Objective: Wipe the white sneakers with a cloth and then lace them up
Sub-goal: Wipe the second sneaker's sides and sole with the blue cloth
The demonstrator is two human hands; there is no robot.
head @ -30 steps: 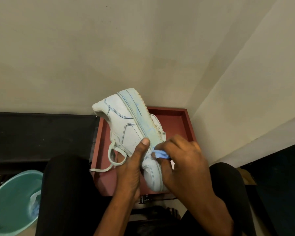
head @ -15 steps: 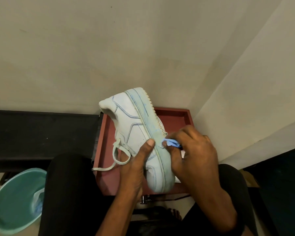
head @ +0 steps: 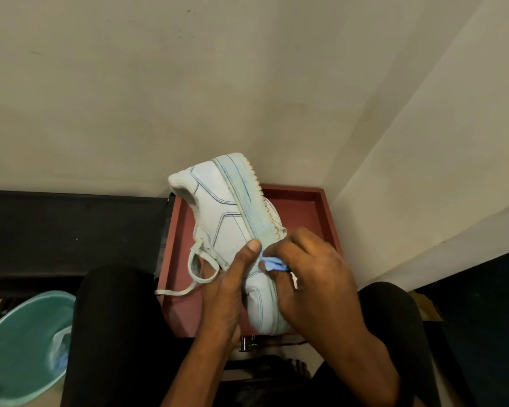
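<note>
Both hands work on one white sneaker (head: 218,218) held on its side above a red tray (head: 303,207), heel toward the wall and sole edge turned up. Left hand (head: 227,289) grips the shoe from below, thumb pressed along the blue-smudged midsole. Right hand (head: 315,277) pinches a small blue cloth (head: 272,264) against that midsole near the toe end. A loose lace (head: 194,274) loops down onto the tray's near rim. A teal basin (head: 15,348) sits on the floor at lower left, beside a knee in black trousers (head: 112,327).
</note>
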